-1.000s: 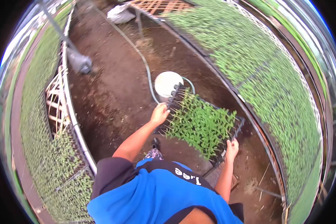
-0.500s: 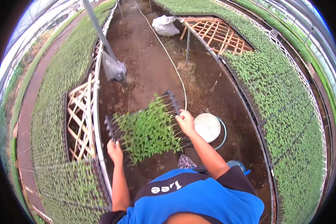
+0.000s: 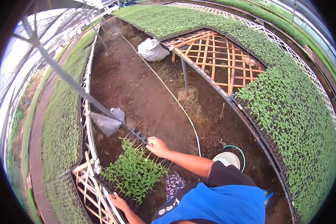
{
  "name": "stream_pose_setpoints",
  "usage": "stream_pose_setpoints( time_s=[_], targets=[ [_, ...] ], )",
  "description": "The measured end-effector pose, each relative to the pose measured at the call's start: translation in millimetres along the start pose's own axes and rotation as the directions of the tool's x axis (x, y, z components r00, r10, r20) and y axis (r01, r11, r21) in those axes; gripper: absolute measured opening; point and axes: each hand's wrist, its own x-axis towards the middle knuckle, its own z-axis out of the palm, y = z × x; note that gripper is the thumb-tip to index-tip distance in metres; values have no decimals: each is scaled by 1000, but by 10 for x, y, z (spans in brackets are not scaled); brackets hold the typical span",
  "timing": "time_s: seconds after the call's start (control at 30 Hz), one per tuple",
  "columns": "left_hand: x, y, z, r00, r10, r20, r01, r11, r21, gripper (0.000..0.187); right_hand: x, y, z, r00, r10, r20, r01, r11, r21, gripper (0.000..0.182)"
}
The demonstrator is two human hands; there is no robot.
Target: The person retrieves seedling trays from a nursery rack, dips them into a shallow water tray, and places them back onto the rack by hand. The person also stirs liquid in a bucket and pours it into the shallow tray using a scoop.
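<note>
A black seedling tray [image 3: 137, 136] full of leafy green seedlings [image 3: 136, 172] is held between my two hands, low in the view. My right hand [image 3: 158, 147] grips its far edge, fingers wrapped around the dark rim. At the opposite, nearer edge, my left hand [image 3: 118, 201] is closed on the tray beside the pale rail of the left bench [image 3: 109, 199]. The tray tilts, and its left side overlaps that rail in this view. Leaves hide most of the tray's surface.
The left bench has exposed wooden slats [image 3: 86, 183]. A slatted gap [image 3: 220, 59] interrupts the seedling-covered right bench [image 3: 295, 123]. Along the dirt aisle lie a white sack [image 3: 153, 49], a hose [image 3: 171, 95] and a white bucket [image 3: 227, 159]. A plastic bag [image 3: 107, 122] hangs by the slanted post [image 3: 67, 76].
My view has turned toward the right. Both hands have carried the tray left, over to the left bench's edge, with the left hand now lower beside the rail.
</note>
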Motion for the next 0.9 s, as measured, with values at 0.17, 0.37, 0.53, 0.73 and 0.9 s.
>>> stream_pose_setpoints(
  time_s=[0.17, 0.37, 0.53, 0.73, 0.9],
  targets=[
    [1221, 531, 815, 984, 128, 124, -135, 990, 46, 31, 1040, 274, -106, 994, -5, -112, 2, 1000, -24, 29],
    [2776, 2197, 2282, 764, 611, 209, -608, 789, -84, 33, 1990, 205, -1009, 835, 3, -551, -14, 1000, -16, 24],
    [2916, 4641, 3408, 477, 862, 172, -724, 496, -479, 31, 2039, 222, -2073, 552, 46, -833, -57, 998, 18, 27],
    [2119, 7383, 4544, 37, 985, 170, -741, 141, -656, 28, 1839, 261, -2724, 193, 351, -916, -9, 934, 356, 29],
    [802, 9066, 5114, -374, 927, 24, -610, -226, -759, 23, 1868, 483, -2935, -66, 567, -821, 325, 790, 520, 32]
  ],
)
